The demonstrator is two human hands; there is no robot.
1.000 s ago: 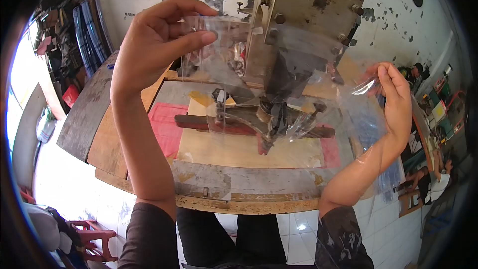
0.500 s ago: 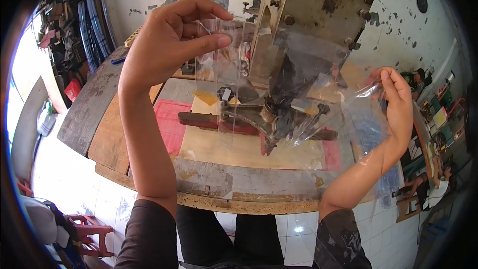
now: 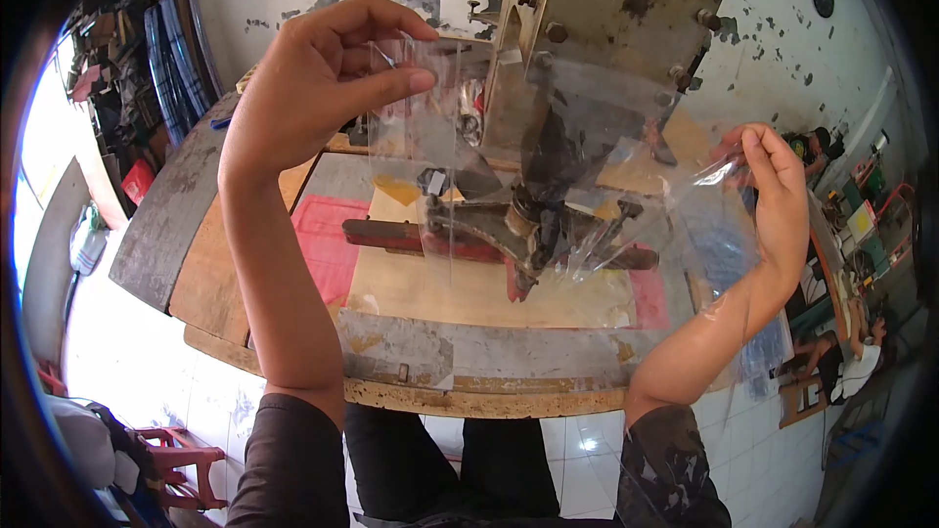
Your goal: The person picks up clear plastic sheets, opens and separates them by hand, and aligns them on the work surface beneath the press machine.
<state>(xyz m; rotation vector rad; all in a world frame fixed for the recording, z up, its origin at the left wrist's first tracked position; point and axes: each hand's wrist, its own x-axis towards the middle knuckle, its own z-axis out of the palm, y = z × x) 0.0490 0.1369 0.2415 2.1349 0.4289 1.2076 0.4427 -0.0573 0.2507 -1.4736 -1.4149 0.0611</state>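
The left hand (image 3: 318, 83), loosely curled, and the right hand (image 3: 771, 164), pinched closed, hold up a clear, thin plastic sheet (image 3: 587, 176) in front of the grey metal press (image 3: 626, 15), above the wooden-edged worktop (image 3: 489, 401).

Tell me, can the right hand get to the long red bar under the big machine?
Probably not straight away. The right hand has its fingers pinching clear plastic, which seems to hang in front of much of the red bar.
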